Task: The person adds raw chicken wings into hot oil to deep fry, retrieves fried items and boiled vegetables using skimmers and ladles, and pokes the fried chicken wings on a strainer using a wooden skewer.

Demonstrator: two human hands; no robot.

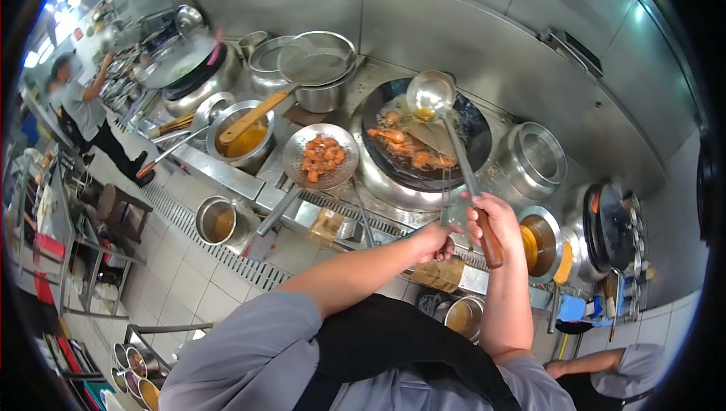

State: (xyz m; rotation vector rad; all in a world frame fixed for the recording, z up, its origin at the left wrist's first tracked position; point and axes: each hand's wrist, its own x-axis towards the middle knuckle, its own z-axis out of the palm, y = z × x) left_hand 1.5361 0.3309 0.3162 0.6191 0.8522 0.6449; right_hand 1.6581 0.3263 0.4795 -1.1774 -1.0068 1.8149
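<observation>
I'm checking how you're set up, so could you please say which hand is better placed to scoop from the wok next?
Right, most likely: the right hand grips the ladle, whose bowl is over the wok. The left hand is on the wok's near side, away from that bowl, its grip unclear.

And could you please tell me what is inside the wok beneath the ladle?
Reddish-brown food pieces lie in the wok; whatever the ladle covers inside it cannot be seen.
</observation>
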